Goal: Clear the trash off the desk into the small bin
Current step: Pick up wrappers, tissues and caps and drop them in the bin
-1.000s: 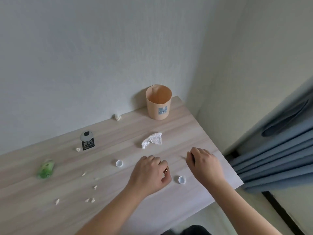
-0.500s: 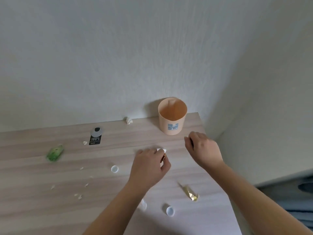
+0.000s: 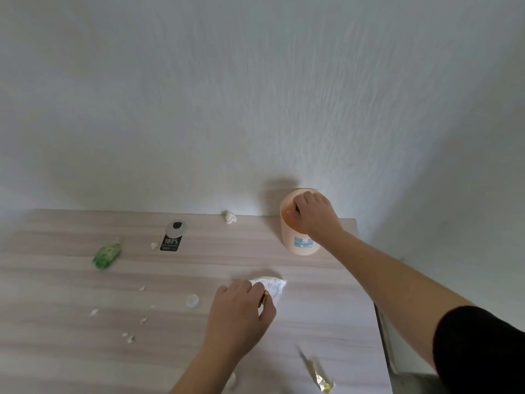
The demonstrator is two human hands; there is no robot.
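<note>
The right hand, fingers curled, grip unclear, reached into the peach bin, whose blue label was unreadable. The left hand pinched a white tissue on the table; a black tag read "100%".

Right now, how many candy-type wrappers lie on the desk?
2: green wrapper far left, gold wrapper near right by the desk edge. The left hand may hide another.

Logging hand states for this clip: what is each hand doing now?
Left hand: closed on the crumpled tissue.
Right hand: over the bin; grip cannot be told.
</note>
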